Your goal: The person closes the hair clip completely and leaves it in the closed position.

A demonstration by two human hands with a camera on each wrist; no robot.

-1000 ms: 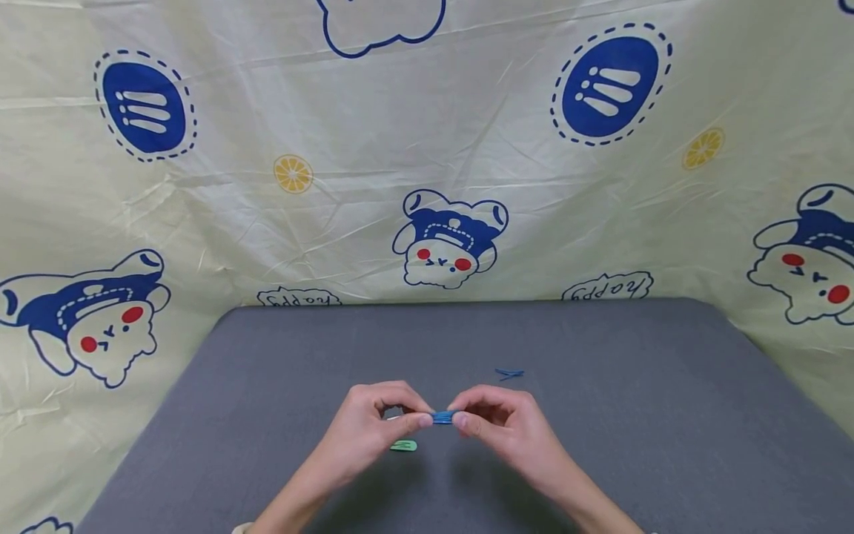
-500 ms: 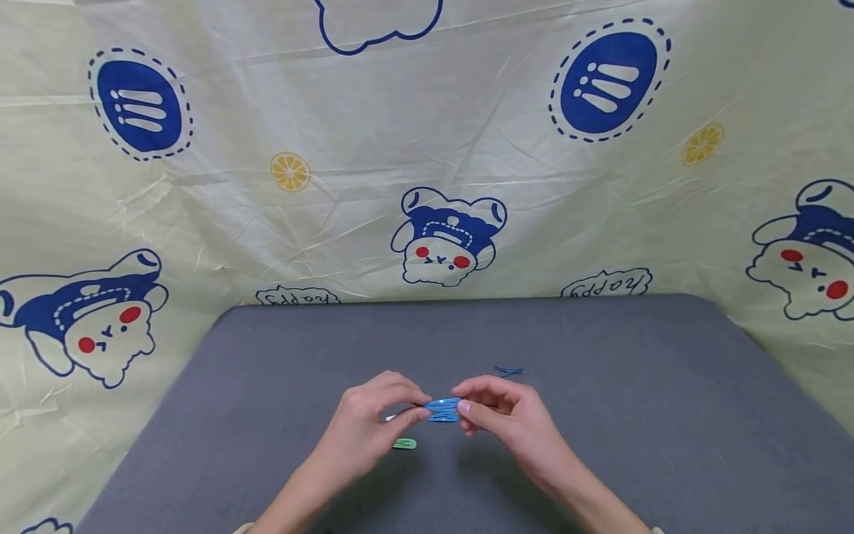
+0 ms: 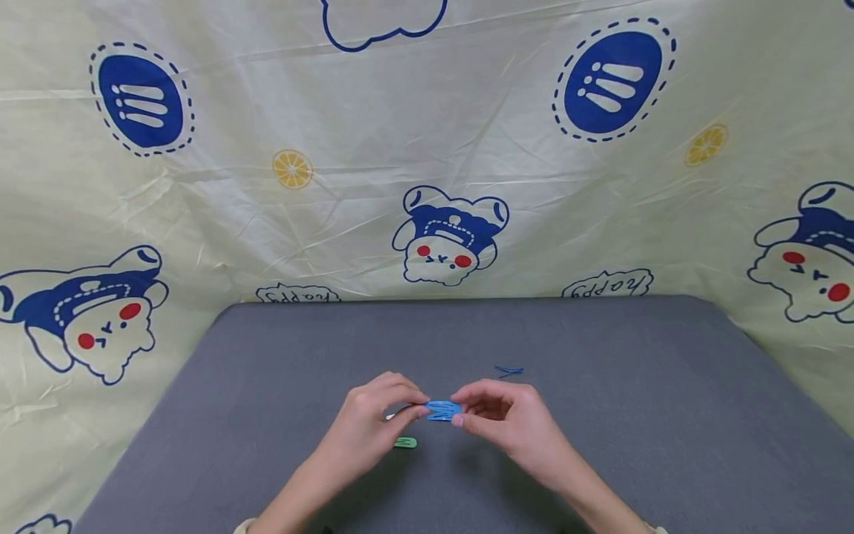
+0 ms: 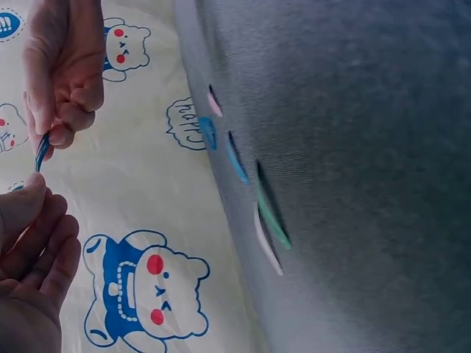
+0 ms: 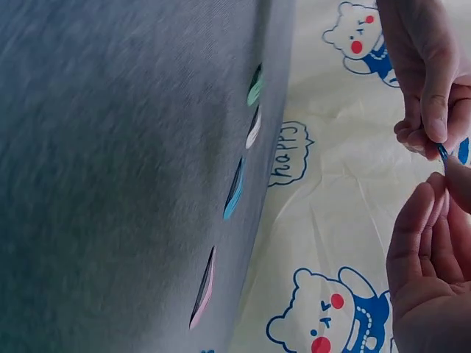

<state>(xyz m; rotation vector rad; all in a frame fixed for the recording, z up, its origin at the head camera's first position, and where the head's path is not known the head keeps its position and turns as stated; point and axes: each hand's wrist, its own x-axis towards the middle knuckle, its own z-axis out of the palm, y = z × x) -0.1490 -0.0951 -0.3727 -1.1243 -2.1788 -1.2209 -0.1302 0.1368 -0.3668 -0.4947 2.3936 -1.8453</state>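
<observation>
Blue snap hair clips (image 3: 442,411) lie side by side in the air between both hands, their flat faces turned toward the head camera. My left hand (image 3: 370,419) pinches their left end between thumb and fingertips. At the opposite end, the thumb and forefinger of my right hand (image 3: 507,415) grip the clips. Both wrist views show the clips edge-on, as a thin blue strip (image 4: 42,152); how many there are cannot be told. Below my left hand a green hair clip (image 3: 405,443) rests on the table, partly covered in the head view. Beside it is a white clip (image 4: 266,241).
A dark blue crossed piece (image 3: 509,371) lies farther back on the grey table (image 3: 600,356). The wrist views also show a pink clip (image 5: 202,290) and a light blue clip (image 5: 234,193) on the cloth. A printed curtain (image 3: 333,237) hangs behind.
The blue clips have tipped from edge-on to face the head camera and spread apart slightly. My right fingertips have shifted on their end; my left hand has risen slightly.
</observation>
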